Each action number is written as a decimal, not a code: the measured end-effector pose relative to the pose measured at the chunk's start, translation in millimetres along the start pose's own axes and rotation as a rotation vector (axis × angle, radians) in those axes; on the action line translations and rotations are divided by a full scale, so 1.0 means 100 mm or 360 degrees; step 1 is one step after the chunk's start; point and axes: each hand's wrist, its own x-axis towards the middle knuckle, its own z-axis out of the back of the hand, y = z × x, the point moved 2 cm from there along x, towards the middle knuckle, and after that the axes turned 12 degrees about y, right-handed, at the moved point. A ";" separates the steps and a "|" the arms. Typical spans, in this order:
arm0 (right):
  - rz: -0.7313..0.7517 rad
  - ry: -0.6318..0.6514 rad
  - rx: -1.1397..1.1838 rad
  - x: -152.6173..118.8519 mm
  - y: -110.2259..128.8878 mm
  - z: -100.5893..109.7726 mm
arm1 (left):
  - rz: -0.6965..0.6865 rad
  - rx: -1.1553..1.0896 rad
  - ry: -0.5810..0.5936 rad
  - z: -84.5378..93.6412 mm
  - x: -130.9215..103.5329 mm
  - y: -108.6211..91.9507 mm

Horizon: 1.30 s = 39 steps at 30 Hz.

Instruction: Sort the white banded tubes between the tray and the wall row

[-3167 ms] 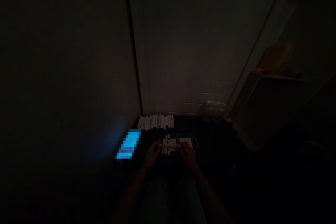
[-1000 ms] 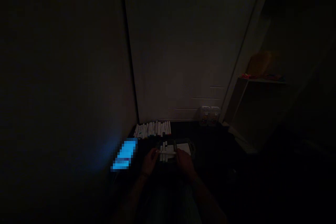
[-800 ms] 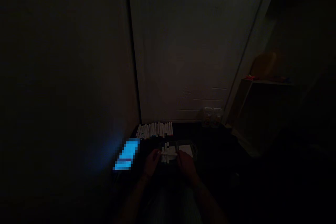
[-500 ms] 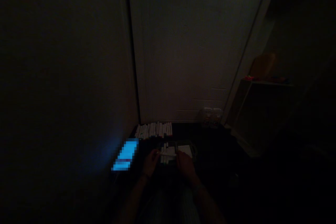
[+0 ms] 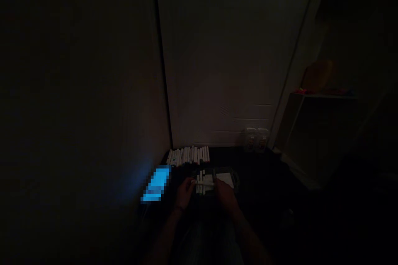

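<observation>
A white marker (image 5: 205,183) lies level between my two hands, over an open case. My left hand (image 5: 185,192) pinches its left end, and my right hand (image 5: 225,194) is closed on its right end. Beneath it, the clear plastic case (image 5: 236,180) holds several white markers (image 5: 200,190) standing side by side on its left. A white card or paper piece (image 5: 224,179) shows in the right part of the case. Darkness hides the fine detail of the fingers.
Behind the case, a row of several white markers (image 5: 188,156) lies on the dark surface. A glowing blurred screen (image 5: 157,183) is at the left, near the wall. Two clear packages (image 5: 256,140) lean at the back right. A shelf unit (image 5: 323,97) stands farther right.
The view has shifted slightly, so everything appears a little farther right. Both hands keep hold of the marker, which has barely moved relative to the case.
</observation>
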 end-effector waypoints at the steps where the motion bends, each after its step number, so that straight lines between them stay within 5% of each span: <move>1: -0.0002 0.0008 -0.0008 0.00 0.00 0.00 | 0.0013 0.0001 -0.0014 0.00 0.00 0.00; 39: -0.0008 0.0029 0.0129 -0.01 0.02 0.12 | -0.0042 0.0133 -0.0016 -0.03 0.06 -0.02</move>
